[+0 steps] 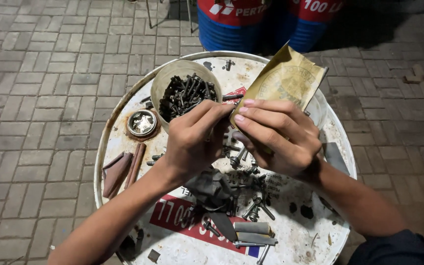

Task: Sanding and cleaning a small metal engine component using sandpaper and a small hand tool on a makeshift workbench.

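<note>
1. Brick paving surrounds an upright drum whose round white lid [123,122] carries everything; two blue and red drums [231,24] stand just past its far edge.
2. Both hands meet over the middle of the lid. The left hand [192,142] is closed, its fingertips pinched on the lower corner of a yellowish-brown sheet of sandpaper [285,81]; whether a small part sits in that pinch I cannot tell.
3. The right hand [276,137] is curled narrow round the same sheet from the other side, so the paper stands tilted above the far right part of the lid.
4. A plastic cup [185,91] heaped with dark screws sits near the far edge, touching the left fingers' side — a nudge from that hand could tip it and spill the lot.
5. Loose bolts [256,208] lie scattered near the near edge, beside a dark rag [212,189]; a brushing forearm could roll them off onto the bricks.
6. A round metal cap [142,122] rests at the left edge — close enough to be knocked off.
</note>
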